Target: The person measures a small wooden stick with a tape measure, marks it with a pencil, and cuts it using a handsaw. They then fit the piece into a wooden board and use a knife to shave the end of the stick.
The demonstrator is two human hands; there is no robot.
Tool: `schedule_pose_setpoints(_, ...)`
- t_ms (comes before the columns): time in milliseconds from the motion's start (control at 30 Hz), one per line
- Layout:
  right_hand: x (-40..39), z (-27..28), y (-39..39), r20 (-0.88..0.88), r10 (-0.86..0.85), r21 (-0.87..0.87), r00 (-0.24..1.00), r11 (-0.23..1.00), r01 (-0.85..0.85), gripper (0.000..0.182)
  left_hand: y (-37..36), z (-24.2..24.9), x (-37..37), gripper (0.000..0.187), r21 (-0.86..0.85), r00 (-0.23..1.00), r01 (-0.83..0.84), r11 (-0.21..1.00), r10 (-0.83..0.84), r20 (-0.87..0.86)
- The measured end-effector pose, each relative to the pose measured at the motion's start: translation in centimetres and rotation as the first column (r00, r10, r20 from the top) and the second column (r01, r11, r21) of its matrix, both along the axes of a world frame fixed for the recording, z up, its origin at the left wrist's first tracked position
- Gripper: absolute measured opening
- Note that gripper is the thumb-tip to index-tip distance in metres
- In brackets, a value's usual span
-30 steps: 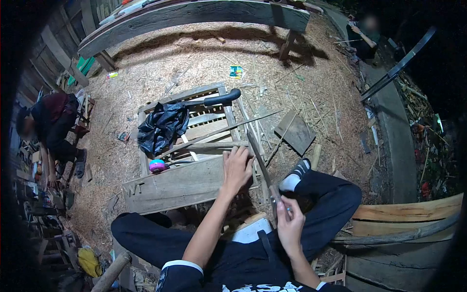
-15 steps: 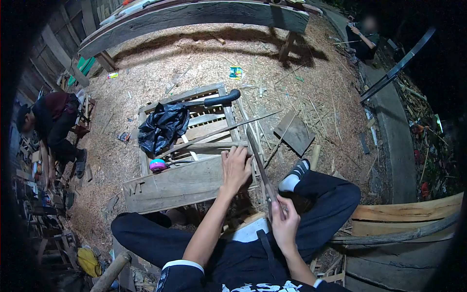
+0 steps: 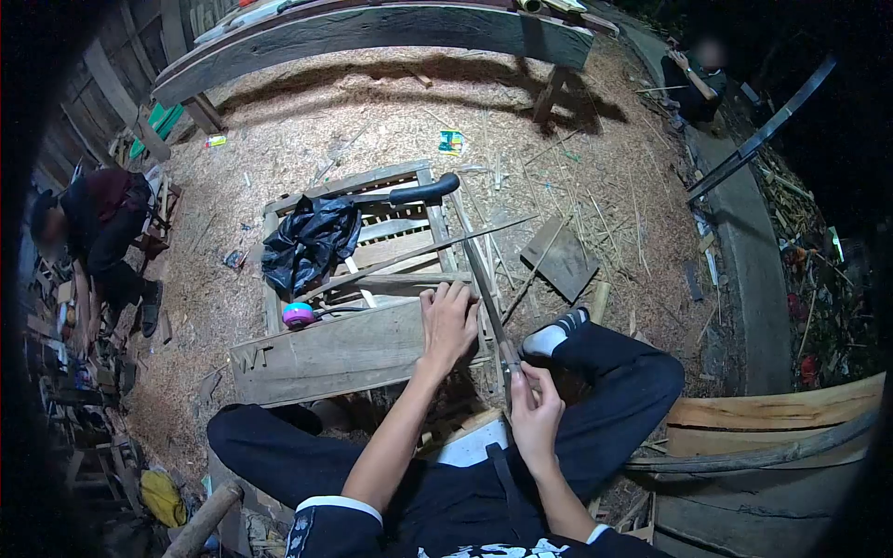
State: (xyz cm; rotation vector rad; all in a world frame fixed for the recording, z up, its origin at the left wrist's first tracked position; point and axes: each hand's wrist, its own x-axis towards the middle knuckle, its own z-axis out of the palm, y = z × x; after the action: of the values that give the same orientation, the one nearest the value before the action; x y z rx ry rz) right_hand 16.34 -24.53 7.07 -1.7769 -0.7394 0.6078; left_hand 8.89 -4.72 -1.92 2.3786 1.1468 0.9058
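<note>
My right hand (image 3: 537, 409) is closed round the near end of a long, narrow dark strip (image 3: 493, 312), thumb along it. The strip points away from me and crosses the right end of a low wooden bench. My left hand (image 3: 448, 325) lies palm down on the wide wooden board (image 3: 344, 349) in front of me, its bent fingers hooked over the far edge beside the strip. A pink and blue round object (image 3: 299, 315) sits on the board's far edge. Beyond it are a crumpled black plastic bag (image 3: 310, 244), a tool's black handle (image 3: 425, 191) and another long thin strip (image 3: 419, 253).
A square wooden piece (image 3: 560, 259) lies on the shaving-covered ground. Planks (image 3: 772, 456) are close at my right. A long wooden bench (image 3: 372, 42) stands ahead. One person (image 3: 102, 223) bends at the left; another person (image 3: 693, 84) sits at the far right.
My right hand and the near end of the strip have shifted slightly left. My left hand stays at the board's edge. The person at the left has bent a little lower.
</note>
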Motion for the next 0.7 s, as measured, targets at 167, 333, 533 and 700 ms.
schedule_pose_setpoints(167,0.3,1.2,-2.0,0.037,0.005,-0.061,0.999,0.998,-0.003,0.026,0.0,0.2,0.1,0.015,-0.010,1.000,-0.006,1.000,0.006,0.006)
schedule_pose_setpoints(333,0.2,-0.4,0.5,0.033,0.032,-0.051,0.999,0.998,-0.030,0.025,-0.1,0.3,0.2,0.015,0.016,1.000,-0.019,1.000,0.019,0.022)
schedule_pose_setpoints(533,-0.1,-0.8,-0.7,0.000,-0.027,0.018,1.000,0.999,0.027,0.026,-0.2,0.2,0.2,0.017,0.013,1.000,-0.005,1.000,0.004,0.028)
schedule_pose_setpoints(700,0.3,0.3,-2.7,-0.044,-0.006,-0.019,0.999,1.000,0.005,0.028,-0.3,0.6,0.1,0.017,0.019,0.999,-0.046,0.999,0.045,0.031)
